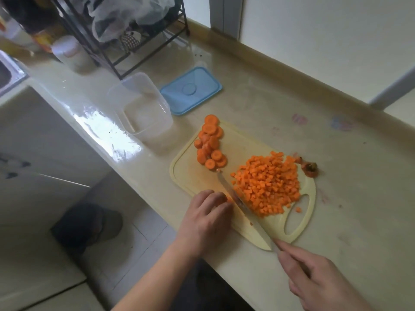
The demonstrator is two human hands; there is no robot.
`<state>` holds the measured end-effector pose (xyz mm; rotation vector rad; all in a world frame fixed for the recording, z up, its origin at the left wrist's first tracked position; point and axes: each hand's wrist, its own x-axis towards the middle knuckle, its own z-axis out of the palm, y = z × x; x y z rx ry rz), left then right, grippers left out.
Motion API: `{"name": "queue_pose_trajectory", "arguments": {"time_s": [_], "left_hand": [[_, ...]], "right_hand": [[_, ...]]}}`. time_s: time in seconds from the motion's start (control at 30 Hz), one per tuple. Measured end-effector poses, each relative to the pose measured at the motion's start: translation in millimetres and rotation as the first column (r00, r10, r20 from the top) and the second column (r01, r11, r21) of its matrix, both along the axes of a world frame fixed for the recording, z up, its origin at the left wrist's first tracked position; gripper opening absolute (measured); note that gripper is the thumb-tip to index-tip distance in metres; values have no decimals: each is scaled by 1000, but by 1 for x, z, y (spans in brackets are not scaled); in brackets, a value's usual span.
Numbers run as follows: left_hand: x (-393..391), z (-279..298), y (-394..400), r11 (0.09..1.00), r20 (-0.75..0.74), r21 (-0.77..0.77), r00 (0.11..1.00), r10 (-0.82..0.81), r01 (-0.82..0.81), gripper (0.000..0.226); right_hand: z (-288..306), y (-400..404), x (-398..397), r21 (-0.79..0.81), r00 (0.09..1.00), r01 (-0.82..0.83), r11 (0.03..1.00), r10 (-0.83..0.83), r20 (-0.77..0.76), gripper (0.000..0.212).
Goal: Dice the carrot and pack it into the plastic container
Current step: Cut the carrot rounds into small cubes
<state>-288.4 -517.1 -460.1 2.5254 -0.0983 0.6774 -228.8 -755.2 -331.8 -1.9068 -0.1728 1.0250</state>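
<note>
A cream cutting board (pixel 298 223) lies on the counter. A heap of diced carrot (pixel 268 184) covers its right half, and several round carrot slices (pixel 210 142) lie at its far left corner. My left hand (pixel 207 217) has its fingers curled over carrot pieces at the board's near edge; those pieces are mostly hidden. My right hand (pixel 314 279) grips the handle of a knife (pixel 238 200), whose blade lies right beside the left fingertips. A clear plastic container (pixel 140 108) stands beyond the board with nothing in it. Its blue lid (pixel 190 89) lies to its right.
The carrot's stem end (pixel 310 169) sits at the board's far right edge. A black wire rack (pixel 119 30) with bags and a white jar (pixel 68 52) stand at the back left. The counter's front edge drops to the floor at the left.
</note>
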Motion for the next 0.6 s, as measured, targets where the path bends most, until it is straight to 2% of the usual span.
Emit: {"name": "queue_pose_trajectory", "arguments": {"time_s": [0.17, 0.3, 0.47, 0.53, 0.6], "left_hand": [[1, 0, 1, 998, -36, 4, 998, -59, 59, 18], [0, 1, 2, 998, -52, -12, 997, -61, 61, 26], [1, 2, 1, 998, -53, -12, 997, -55, 55, 20], [2, 4, 0, 999, -34, -6, 998, -47, 47, 15], [3, 7, -1, 1000, -21, -2, 999, -31, 31, 19]], "right_hand": [[3, 0, -1, -20, 996, -51, 999, 52, 69, 43], [7, -1, -2, -68, 994, -54, 996, 60, 93, 29], [9, 2, 1, -83, 991, -79, 993, 88, 105, 42], [4, 8, 4, -93, 988, -101, 991, 111, 108, 33], [2, 14, 8, -88, 984, -124, 988, 134, 115, 25]]}}
